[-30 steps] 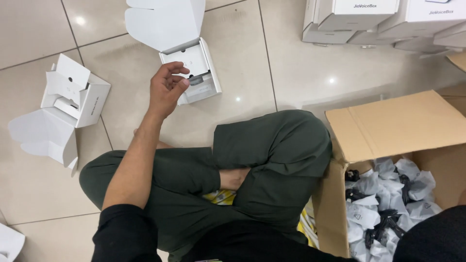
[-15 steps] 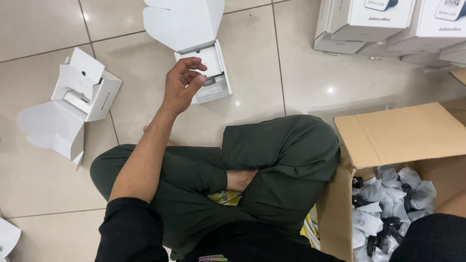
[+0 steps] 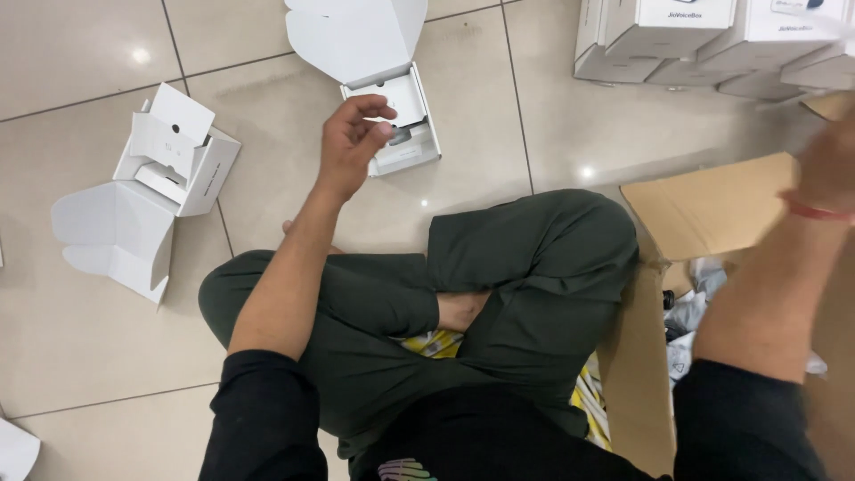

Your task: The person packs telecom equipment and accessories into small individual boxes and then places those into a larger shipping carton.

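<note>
- My left hand (image 3: 352, 142) hovers with fingers loosely curled, gripping nothing, just beside the open white box (image 3: 396, 125) on the floor.
- My right hand (image 3: 828, 165) is blurred over the cardboard carton (image 3: 712, 214); I cannot tell its grip.
- I judge packing partly done: closed boxes (image 3: 668, 40) are stacked, and another open box (image 3: 174, 160) waits.

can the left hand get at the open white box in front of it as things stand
Probably yes: the left hand hovers, fingers curled, right beside the open white box on the tiled floor, and nothing lies between them. Whether they touch is unclear.
</note>
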